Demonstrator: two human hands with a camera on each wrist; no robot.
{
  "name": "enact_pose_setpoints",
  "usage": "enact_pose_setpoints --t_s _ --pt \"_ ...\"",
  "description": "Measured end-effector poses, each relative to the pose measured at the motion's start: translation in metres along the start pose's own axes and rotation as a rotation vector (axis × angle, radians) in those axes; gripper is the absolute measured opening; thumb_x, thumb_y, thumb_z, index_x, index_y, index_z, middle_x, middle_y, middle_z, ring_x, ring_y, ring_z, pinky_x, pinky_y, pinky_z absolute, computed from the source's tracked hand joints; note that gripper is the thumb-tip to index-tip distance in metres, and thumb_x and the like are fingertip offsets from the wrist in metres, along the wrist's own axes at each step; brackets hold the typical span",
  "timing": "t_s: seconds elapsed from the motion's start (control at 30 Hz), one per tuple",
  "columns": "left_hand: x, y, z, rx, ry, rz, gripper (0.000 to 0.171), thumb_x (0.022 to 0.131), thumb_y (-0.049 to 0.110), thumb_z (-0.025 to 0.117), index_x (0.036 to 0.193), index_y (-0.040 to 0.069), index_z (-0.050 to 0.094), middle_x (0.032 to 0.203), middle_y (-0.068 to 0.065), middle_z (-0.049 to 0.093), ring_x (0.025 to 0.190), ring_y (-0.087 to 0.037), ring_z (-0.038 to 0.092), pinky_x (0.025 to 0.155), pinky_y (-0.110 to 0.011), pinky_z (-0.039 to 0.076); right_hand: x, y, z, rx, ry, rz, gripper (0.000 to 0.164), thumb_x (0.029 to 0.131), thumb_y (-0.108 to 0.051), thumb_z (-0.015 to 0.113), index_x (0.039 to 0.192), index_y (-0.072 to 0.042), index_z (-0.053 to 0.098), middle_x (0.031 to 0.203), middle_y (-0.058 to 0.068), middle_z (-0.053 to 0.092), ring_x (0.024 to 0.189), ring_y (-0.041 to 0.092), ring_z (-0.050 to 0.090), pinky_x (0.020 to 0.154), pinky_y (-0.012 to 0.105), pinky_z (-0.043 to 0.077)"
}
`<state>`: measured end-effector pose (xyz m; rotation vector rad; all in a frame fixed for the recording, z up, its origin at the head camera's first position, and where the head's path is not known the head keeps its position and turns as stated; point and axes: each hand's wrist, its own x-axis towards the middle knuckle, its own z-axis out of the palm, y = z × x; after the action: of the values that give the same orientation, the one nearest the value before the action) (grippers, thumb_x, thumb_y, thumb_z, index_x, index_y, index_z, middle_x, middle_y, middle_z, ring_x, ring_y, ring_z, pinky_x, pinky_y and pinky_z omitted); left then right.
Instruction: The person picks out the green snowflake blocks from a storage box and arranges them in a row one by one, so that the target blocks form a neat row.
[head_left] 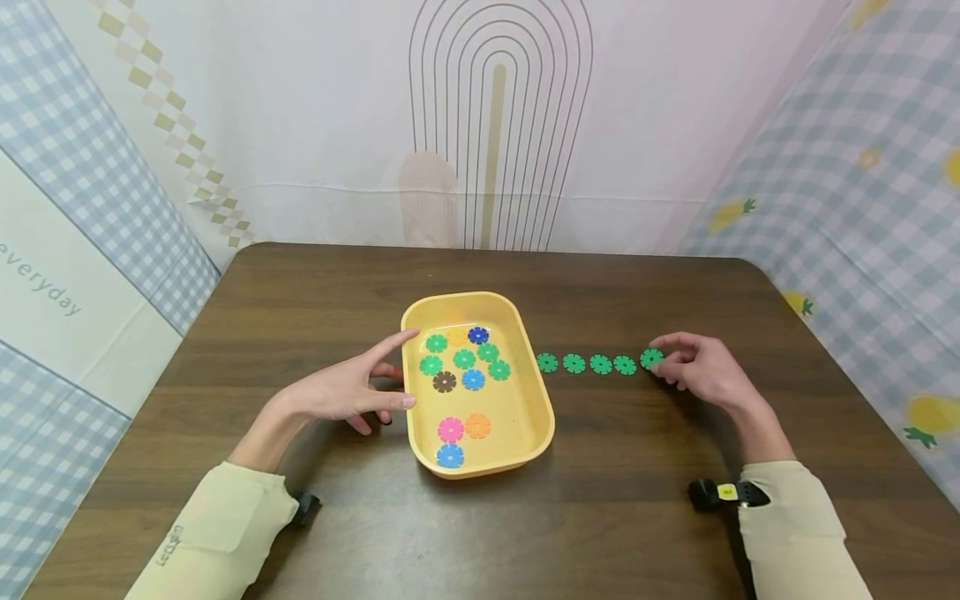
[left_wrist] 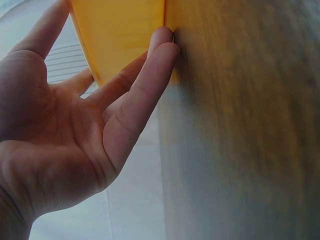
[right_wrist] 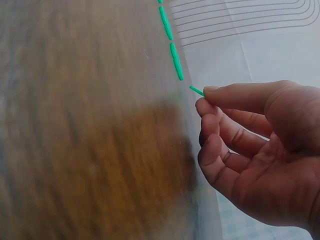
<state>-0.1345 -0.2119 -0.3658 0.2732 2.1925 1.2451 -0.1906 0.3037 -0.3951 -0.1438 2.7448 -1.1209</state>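
Note:
In the head view, my right hand [head_left: 701, 367] pinches a green notched disc [head_left: 651, 358] between thumb and fingertips. The right wrist view shows this disc edge-on, tilted at the fingertips [right_wrist: 206, 95]. It sits at the right end of a row of several flat green discs [head_left: 601, 364] on the table. My left hand [head_left: 341, 387] rests against the left side of a yellow plastic tray [head_left: 536, 400], thumb and index finger at its rim, fingers loosely extended. The left wrist view shows the fingers [left_wrist: 142, 90] beside the tray's outer wall [left_wrist: 122, 35].
Inside the tray lie loose notched discs: several green, a dark blue disc [head_left: 478, 335], a brown disc [head_left: 445, 382], a pink disc [head_left: 451, 430], an orange disc [head_left: 477, 426] and lighter blue ones. The brown wooden table [head_left: 600, 517] ends at a patterned cloth [head_left: 637, 150] behind.

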Motion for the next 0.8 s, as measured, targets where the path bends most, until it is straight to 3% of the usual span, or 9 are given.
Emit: enact_pose_setpoints --t_s 0.8 --pt "0.0008 -0.0007 -0.0003 0.006 0.002 -0.001 0.099 0.099 0.037 0.076 0.168 0.041 0.006 0.156 -0.025 0.044 0.092 -0.027 0.068 0.074 -0.043 0.063 0.0011 0.0012 -0.0010 -0.044 -0.046 0.039 0.044 0.098 -0.014 0.071 0.138 0.000 0.062 0.089 0.007 0.072 0.075 0.018 0.060 0.064 0.031 0.049"
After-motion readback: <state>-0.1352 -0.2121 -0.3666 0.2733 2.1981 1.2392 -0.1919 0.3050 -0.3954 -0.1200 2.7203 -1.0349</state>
